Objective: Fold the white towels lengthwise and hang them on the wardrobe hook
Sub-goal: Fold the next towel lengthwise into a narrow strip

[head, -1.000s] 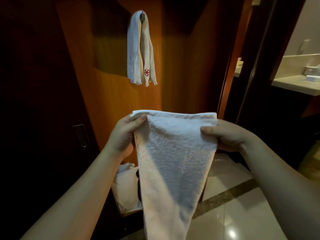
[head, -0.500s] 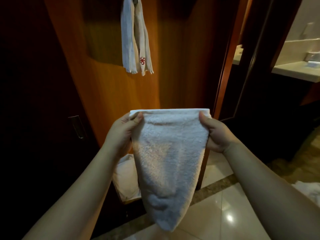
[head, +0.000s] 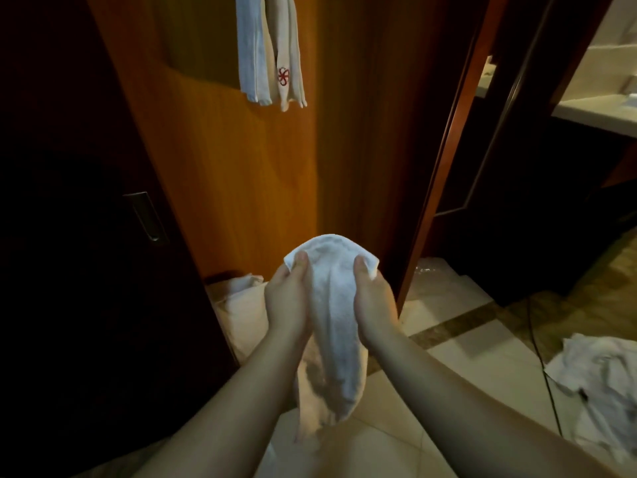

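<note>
One towel (head: 272, 53) is already hung on the panel, well above the grip. A second towel (head: 336, 312) is pinched at its top corners between left hand (head: 287, 301) and right hand (head: 374, 301) — half-folded, unhung. More (head: 599, 381) are seen on the floor.

A hung towel (head: 272, 50) hangs above the held towel (head: 336, 315), heaped towels (head: 601, 377) lying far right.
</note>
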The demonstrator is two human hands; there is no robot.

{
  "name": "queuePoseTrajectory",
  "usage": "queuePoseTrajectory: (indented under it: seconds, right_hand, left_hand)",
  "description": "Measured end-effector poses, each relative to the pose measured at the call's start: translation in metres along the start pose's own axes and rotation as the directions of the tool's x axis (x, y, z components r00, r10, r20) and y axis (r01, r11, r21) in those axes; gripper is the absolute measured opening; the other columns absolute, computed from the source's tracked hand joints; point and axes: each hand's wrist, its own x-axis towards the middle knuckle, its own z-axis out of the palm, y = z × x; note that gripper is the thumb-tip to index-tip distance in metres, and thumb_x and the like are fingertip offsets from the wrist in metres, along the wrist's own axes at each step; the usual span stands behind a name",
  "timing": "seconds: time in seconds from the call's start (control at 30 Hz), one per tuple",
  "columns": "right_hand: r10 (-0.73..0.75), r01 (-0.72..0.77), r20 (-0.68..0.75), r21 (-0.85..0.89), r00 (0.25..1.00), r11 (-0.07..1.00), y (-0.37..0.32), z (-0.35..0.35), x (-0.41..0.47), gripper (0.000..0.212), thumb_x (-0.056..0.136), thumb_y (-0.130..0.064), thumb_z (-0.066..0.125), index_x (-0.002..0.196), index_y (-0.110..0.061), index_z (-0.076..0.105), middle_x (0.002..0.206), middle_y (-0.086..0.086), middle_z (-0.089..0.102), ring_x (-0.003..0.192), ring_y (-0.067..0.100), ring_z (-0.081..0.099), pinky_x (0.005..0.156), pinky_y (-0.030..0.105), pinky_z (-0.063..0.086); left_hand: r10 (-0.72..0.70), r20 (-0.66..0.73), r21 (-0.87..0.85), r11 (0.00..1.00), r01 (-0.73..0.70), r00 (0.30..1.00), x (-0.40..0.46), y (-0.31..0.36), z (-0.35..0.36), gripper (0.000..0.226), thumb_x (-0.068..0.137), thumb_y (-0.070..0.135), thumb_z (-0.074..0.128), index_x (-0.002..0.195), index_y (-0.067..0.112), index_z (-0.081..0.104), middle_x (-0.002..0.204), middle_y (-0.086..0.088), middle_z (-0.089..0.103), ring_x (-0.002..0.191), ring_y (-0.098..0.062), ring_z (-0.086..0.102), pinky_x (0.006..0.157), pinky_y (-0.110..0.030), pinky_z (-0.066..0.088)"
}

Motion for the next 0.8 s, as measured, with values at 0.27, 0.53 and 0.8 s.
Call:
queuePoseTrajectory:
  seconds: [0.27, 0.53, 0.8]
  right_hand:
    - [-0.075, 0.075, 0.230, 0.008, 0.970, 0.997, -0.020, 0.002, -0.019, 0.050, 0.102, -0.056, 0.036, 0.134, -0.025, 0.058, 0.115, -0.005, 0.070, 0.103, 0.007, 0.067, 0.075, 0.014, 0.051]
    - [-0.096, 0.093, 0.285, 0.023, 0.954, 0.995, -0.035, -0.002, -0.011, 0.050, 0.100, -0.061, 0.036, 0.130, -0.029, 0.061, 0.115, -0.006, 0.070, 0.105, 0.008, 0.067, 0.091, 0.028, 0.054]
    - [-0.127, 0.133, 0.270, -0.003, 0.955, 0.991, -0.048, -0.008, -0.010, 0.056, 0.099, -0.065, 0.032, 0.130, -0.029, 0.062, 0.111, -0.007, 0.072, 0.103, 0.007, 0.068, 0.086, 0.025, 0.053]
  left_hand:
    - [0.164, 0.153, 0.218, 0.956, -0.195, 0.975, -0.025, 0.008, 0.007, 0.028, 0.098, 0.042, 0.055, 0.106, 0.020, 0.069, 0.091, 0.003, 0.074, 0.085, -0.002, 0.071, 0.065, -0.013, 0.055]
    - [0.191, 0.270, 0.113, 0.967, -0.229, 0.944, -0.029, 0.017, 0.003, 0.026, 0.104, 0.032, 0.049, 0.115, 0.020, 0.069, 0.096, 0.006, 0.076, 0.093, -0.006, 0.072, 0.069, -0.013, 0.054]
    - [0.215, 0.317, 0.088, 0.963, -0.255, 0.924, -0.030, 0.023, 0.005, 0.026, 0.103, 0.039, 0.047, 0.112, 0.030, 0.069, 0.103, 0.003, 0.076, 0.098, -0.011, 0.072, 0.075, -0.020, 0.058]
